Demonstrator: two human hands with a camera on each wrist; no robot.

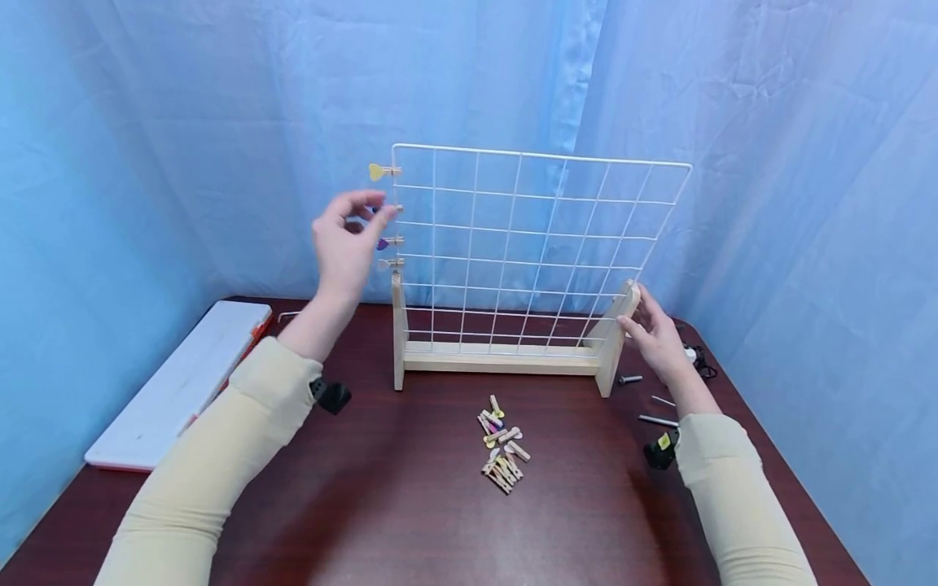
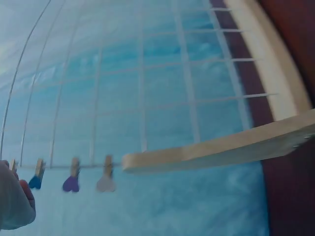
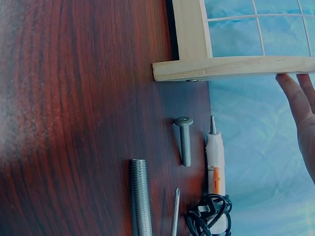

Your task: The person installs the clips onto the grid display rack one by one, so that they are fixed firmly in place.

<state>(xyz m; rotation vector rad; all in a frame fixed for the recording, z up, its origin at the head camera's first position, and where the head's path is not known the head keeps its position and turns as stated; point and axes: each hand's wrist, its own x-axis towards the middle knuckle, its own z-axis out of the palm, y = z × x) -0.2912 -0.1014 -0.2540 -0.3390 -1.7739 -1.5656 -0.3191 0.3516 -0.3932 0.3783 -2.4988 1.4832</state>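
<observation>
A white wire grid (image 1: 506, 199) stands in a wooden stand (image 1: 506, 368). Heart-topped clothespins line its left edge: a yellow clothespin (image 1: 377, 172), a blue clothespin (image 2: 37, 178), a purple clothespin (image 1: 383, 243) and a pale clothespin (image 2: 106, 180). My left hand (image 1: 346, 244) is at the blue one, thumb and forefinger around its heart in the head view; the left wrist view shows that clothespin apart from the fingers. At the other end, my right hand (image 1: 657, 338) holds the stand's right side panel, thumb near its front edge.
A loose pile of clothespins (image 1: 504, 468) lies on the table before the stand. A white board (image 1: 179, 382) lies at the left. To the right are a bolt (image 3: 185, 140), a threaded rod (image 3: 141, 196), a thin metal tool (image 3: 175, 211) and a white corded tool (image 3: 215, 152).
</observation>
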